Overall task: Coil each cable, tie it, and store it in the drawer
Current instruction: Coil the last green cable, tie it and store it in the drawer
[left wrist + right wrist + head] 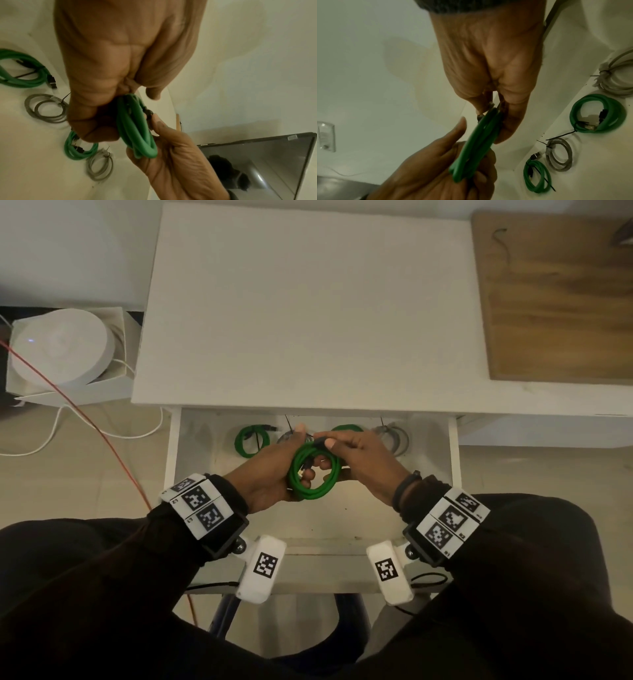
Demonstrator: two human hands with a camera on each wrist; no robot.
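Over the open drawer [454, 460], left hand [270, 477] and right hand [363, 457] both seemingly grip the green coil [313, 474].

Black sleeves [513, 559], white marker-tagged wrist units [202, 505], black wristband [406, 486]

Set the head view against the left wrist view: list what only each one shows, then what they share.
Only the head view shows the white desktop, the wooden board, the red wire and the round white device at the left.

Only the left wrist view shows the dark glossy panel and all four stored coils clearly, two green and two grey, including this grey coil.

Both show the left hand and right hand gripping the green coiled cable over the open drawer.
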